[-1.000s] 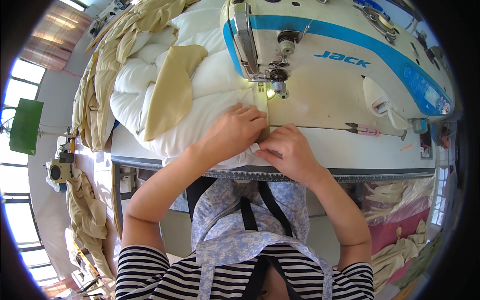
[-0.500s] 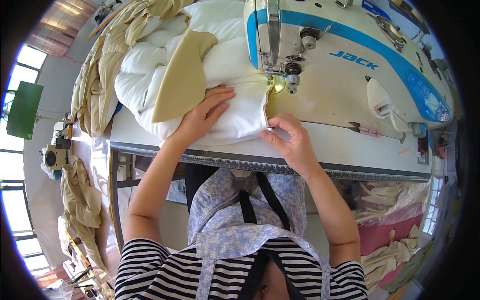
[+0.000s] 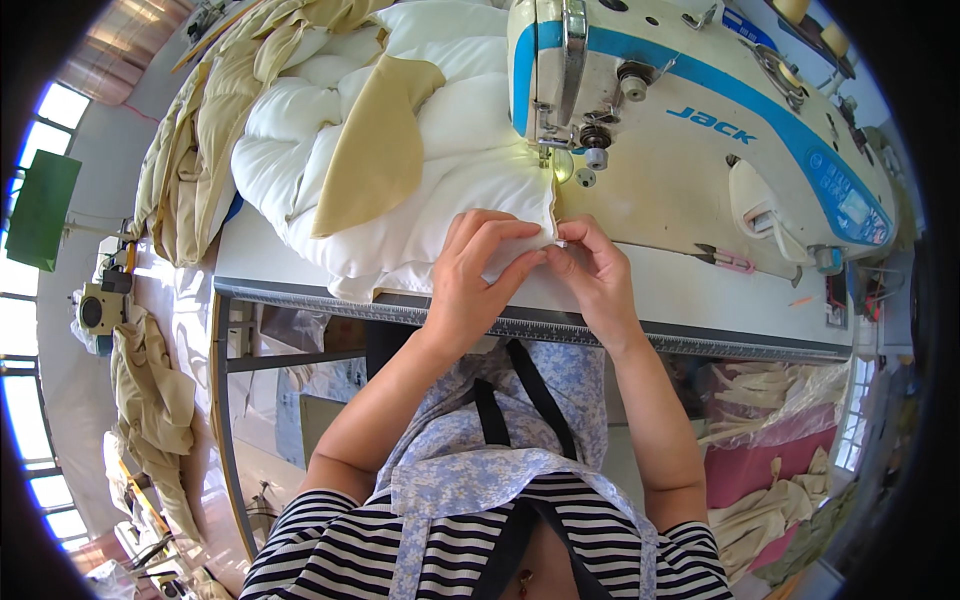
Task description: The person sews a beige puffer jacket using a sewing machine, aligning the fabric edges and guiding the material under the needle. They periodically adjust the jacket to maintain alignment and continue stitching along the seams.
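Observation:
A puffy white padded garment piece (image 3: 440, 150) with a tan fabric panel (image 3: 375, 150) on it lies on the sewing table. Its right edge, a white and tan seam, runs up to the needle area of a white and blue sewing machine (image 3: 640, 120). My left hand (image 3: 480, 265) pinches the near end of that seam between thumb and fingers. Close beside it, my right hand (image 3: 595, 275) grips the same seam edge from the right. The two thumbs almost meet at the fabric corner.
Pink-handled thread snips (image 3: 725, 259) lie on the table at right. A ruler strip (image 3: 480, 318) follows the table's front edge. Tan fabric (image 3: 190, 170) is heaped at the far left, and more fabric (image 3: 760, 390) sits below the table at right.
My left hand has moved right, from lying flat on the white padding to pinching the seam edge beside my right hand. My right hand still holds the edge.

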A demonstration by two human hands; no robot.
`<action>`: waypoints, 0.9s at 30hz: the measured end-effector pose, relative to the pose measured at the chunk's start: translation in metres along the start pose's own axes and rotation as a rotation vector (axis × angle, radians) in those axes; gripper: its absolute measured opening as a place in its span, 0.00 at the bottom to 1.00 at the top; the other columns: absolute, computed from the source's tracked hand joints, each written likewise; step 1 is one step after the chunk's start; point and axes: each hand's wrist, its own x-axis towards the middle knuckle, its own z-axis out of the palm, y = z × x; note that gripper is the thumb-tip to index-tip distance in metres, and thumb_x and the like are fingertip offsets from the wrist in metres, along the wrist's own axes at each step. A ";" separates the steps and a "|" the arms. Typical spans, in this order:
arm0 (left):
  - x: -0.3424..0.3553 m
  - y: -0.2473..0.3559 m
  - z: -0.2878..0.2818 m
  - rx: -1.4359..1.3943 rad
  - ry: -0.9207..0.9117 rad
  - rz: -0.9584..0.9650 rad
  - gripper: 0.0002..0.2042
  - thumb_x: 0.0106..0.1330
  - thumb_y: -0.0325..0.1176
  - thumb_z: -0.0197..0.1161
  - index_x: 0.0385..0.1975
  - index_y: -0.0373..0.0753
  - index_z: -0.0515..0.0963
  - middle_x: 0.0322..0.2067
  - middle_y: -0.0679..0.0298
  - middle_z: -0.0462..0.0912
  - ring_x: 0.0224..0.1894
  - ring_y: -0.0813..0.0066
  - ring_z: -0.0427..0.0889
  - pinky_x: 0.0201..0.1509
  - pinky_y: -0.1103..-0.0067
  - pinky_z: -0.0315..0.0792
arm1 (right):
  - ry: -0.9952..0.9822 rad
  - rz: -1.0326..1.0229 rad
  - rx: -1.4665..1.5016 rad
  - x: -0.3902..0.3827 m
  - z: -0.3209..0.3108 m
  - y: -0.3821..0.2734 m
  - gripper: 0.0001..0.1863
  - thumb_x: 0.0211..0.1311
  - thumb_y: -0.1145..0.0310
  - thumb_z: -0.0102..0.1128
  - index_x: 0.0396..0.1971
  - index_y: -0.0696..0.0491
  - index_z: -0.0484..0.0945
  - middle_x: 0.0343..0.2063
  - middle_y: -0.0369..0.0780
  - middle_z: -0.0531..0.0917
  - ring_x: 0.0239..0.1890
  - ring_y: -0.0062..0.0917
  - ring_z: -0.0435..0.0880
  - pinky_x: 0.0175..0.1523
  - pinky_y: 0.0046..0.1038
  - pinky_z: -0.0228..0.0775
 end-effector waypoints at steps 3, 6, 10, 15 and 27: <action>-0.001 -0.004 0.006 -0.006 0.040 0.015 0.11 0.54 0.26 0.73 0.38 0.40 0.83 0.37 0.63 0.81 0.41 0.62 0.78 0.44 0.72 0.73 | -0.004 -0.046 -0.033 0.002 0.001 0.001 0.07 0.66 0.72 0.63 0.41 0.57 0.78 0.39 0.33 0.78 0.46 0.17 0.77 0.54 0.21 0.69; -0.001 -0.007 0.010 -0.014 0.062 -0.002 0.10 0.55 0.25 0.72 0.36 0.40 0.82 0.35 0.63 0.81 0.40 0.63 0.78 0.43 0.72 0.72 | 0.030 -0.048 -0.031 0.001 0.003 -0.003 0.07 0.66 0.73 0.63 0.41 0.57 0.78 0.39 0.33 0.79 0.46 0.18 0.77 0.55 0.22 0.69; -0.001 -0.009 0.013 -0.017 0.076 -0.009 0.08 0.56 0.24 0.71 0.35 0.39 0.81 0.34 0.63 0.80 0.39 0.63 0.78 0.43 0.72 0.72 | 0.073 -0.037 -0.023 0.003 0.004 -0.010 0.07 0.66 0.74 0.63 0.42 0.57 0.79 0.39 0.34 0.82 0.46 0.19 0.79 0.55 0.24 0.70; 0.001 -0.009 0.014 -0.019 0.085 -0.027 0.06 0.58 0.22 0.69 0.34 0.37 0.80 0.33 0.62 0.80 0.38 0.64 0.78 0.44 0.73 0.72 | 0.117 -0.127 -0.239 0.010 0.001 -0.013 0.07 0.64 0.71 0.65 0.40 0.55 0.80 0.36 0.35 0.84 0.45 0.22 0.80 0.54 0.27 0.70; 0.001 -0.015 0.011 -0.358 0.124 -0.334 0.05 0.68 0.24 0.64 0.40 0.33 0.79 0.38 0.64 0.84 0.42 0.79 0.79 0.50 0.81 0.72 | 0.115 0.023 -0.280 0.012 0.013 -0.012 0.12 0.59 0.66 0.71 0.36 0.57 0.81 0.34 0.35 0.83 0.41 0.22 0.79 0.51 0.26 0.69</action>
